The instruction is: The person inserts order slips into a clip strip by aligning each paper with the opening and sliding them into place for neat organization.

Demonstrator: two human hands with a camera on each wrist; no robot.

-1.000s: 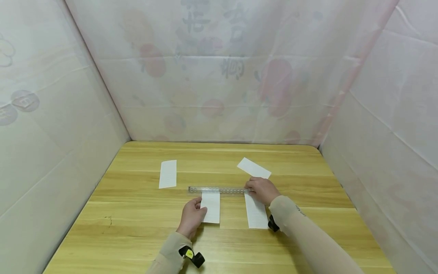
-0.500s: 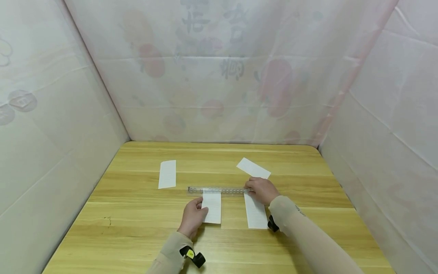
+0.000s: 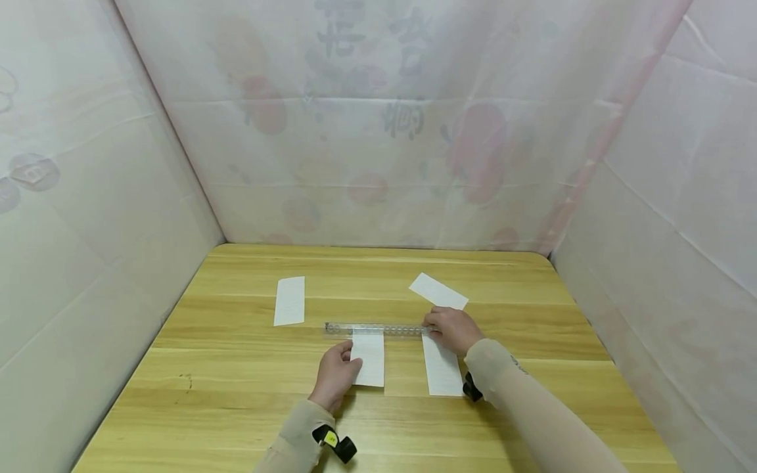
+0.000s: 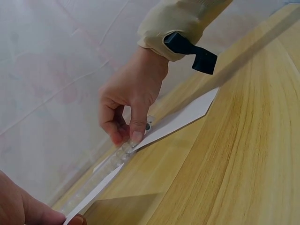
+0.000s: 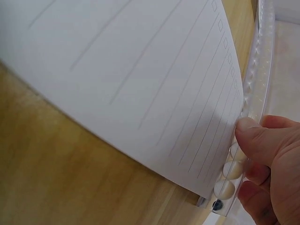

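Observation:
In the head view my left hand (image 3: pixel 334 376) pinches the left edge of a small white lined paper sheet (image 3: pixel 369 361), with thumb on top. The sheet's far edge overlaps a long clear plastic strip (image 3: pixel 403 330) with a row of round shapes along it. My right hand (image 3: pixel 455 330) pinches that strip near its right end, as the right wrist view also shows, with the thumb (image 5: pixel 253 133) on the near side. Below my right hand lies a second lined sheet (image 3: pixel 442 371); small checkbox marks line its edge (image 5: pixel 224 44). My right fingers partly hide the strip's end.
Farther back on the wooden table (image 3: pixel 195 368) lie a white sheet (image 3: pixel 290 301) at left and a slanted one (image 3: pixel 439 290) at right, just beyond my right hand. Pale printed cloth walls (image 3: pixel 367 151) enclose the table at the back and sides.
My left hand has slid slightly to the right, carrying its paper sheet along the strip. My right hand and the strip stay nearly where they were.

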